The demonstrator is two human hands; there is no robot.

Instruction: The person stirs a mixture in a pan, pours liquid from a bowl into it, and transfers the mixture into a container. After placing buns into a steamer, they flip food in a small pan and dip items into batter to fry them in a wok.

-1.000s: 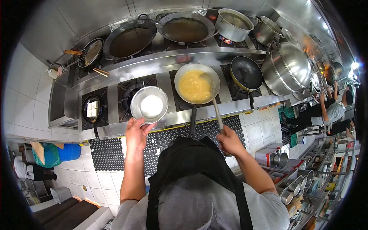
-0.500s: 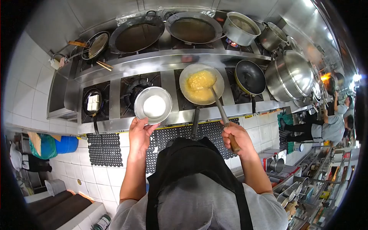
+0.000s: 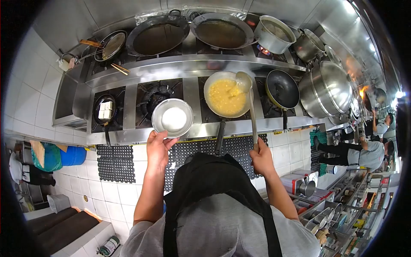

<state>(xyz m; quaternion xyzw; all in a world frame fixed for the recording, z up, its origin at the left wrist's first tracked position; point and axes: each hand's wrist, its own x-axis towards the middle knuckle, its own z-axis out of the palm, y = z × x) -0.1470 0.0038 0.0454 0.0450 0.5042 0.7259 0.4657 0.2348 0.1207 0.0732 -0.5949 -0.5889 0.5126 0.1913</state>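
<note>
My left hand (image 3: 159, 147) grips the rim of a metal bowl (image 3: 188, 112) with white contents, which look like powder or liquid. The bowl is held over the front edge of the stove. My right hand (image 3: 261, 157) is wrapped around the handle of a long ladle (image 3: 244, 81). The ladle's round head is at the right rim of a light-coloured frying pan (image 3: 209, 79). Chunky yellow food (image 3: 224, 99) covers the bottom of that pan. Its black handle (image 3: 220, 137) points towards me, and neither hand is on it.
Left on the stove (image 3: 196, 128), a small black pan (image 3: 101, 120) holds white blocks. A black frying pan (image 3: 282, 90) and a large steamer pot (image 3: 325, 92) stand right. Behind are two woks (image 3: 141, 53) and a pot (image 3: 274, 45) over flame. A co-worker (image 3: 368, 155) stands far right.
The ladle has moved from the yellow food up to the pan's right rim. The food is now spread more evenly. My left hand still holds the bowl in nearly the same place.
</note>
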